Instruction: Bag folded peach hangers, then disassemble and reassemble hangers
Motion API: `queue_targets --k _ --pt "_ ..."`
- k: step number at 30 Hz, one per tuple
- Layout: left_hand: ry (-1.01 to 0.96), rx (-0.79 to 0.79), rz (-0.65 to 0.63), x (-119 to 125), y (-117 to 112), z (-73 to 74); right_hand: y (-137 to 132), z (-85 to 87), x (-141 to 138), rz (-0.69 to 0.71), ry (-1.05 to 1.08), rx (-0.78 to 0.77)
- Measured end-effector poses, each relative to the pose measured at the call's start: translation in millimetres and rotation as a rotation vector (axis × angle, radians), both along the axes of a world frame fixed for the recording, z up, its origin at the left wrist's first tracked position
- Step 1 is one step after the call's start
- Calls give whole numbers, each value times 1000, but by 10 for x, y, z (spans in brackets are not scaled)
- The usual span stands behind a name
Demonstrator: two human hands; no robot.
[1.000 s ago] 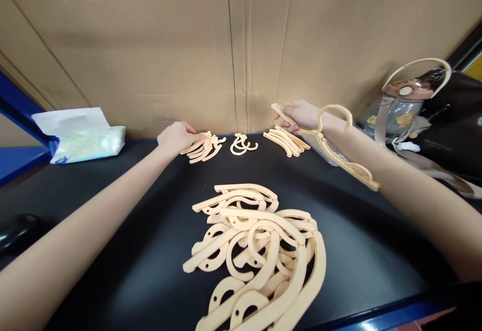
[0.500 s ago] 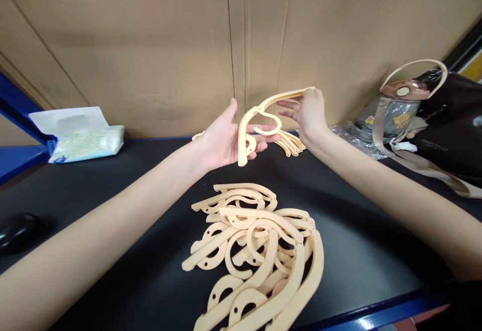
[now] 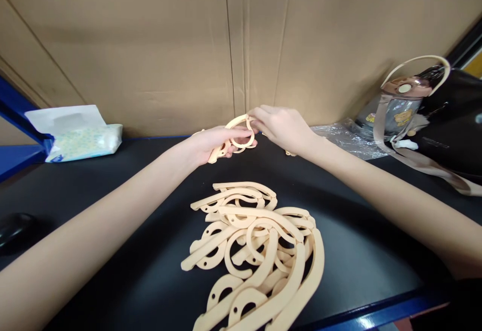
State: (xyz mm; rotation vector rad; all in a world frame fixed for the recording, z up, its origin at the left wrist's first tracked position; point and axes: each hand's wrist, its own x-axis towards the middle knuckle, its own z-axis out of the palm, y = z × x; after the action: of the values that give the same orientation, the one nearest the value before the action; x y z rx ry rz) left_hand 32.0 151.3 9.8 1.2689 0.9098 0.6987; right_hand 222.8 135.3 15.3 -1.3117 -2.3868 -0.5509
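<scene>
Near the far edge of the table, a beige plastic folding hanger (image 3: 238, 121) is between my hands, its curved hook facing me. My left hand (image 3: 211, 141) is closed around it, thumb across the front. The fingers of my right hand (image 3: 284, 126) are bent at the hanger's right end, by its joint; the fingertips are partly hidden. A heap of similar beige folding hangers (image 3: 259, 215) lies overlapping on the black table (image 3: 150, 210) closer to me. More beige pieces show only slightly behind my hands.
A pack of tissues (image 3: 85, 140) lies at the back left, and a black rounded object (image 3: 17, 228) at the left edge. On the right are clear plastic wrap (image 3: 348, 137), a strapped bottle (image 3: 402, 105) and a black bag (image 3: 457, 125). Cardboard (image 3: 169, 44) stands behind.
The hanger's raised arm has folded down and the hanger is now compact. My right hand came down and left to it; my left hand shifted left and its thumb closed over it.
</scene>
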Motion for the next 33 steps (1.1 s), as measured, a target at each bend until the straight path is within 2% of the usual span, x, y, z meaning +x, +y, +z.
queue_targets --k 4,9,12,17,20,23,28,30,33 --pt "11 27 -54 44 -11 -45 -96 32 -71 -44 -239 24" --pt "62 60 -40 49 -23 -60 -112 31 -68 -45 -329 -44" --pt "118 70 -19 55 -41 -71 -43 18 -8 10 -241 -144" --pt "142 80 32 44 -83 -1 263 44 288 103 178 -369" --pt "145 100 66 15 -90 62 480 4 518 -54 276 -314" --pt "144 115 99 5 -75 62 620 -155 656 -178 256 -277" --pt "173 102 55 24 -36 6 642 -437 642 -192 242 -248" --pt "175 107 29 28 -34 14 606 -456 593 -176 250 -220" --pt "122 127 10 36 -55 54 517 -381 477 -145 281 -166"
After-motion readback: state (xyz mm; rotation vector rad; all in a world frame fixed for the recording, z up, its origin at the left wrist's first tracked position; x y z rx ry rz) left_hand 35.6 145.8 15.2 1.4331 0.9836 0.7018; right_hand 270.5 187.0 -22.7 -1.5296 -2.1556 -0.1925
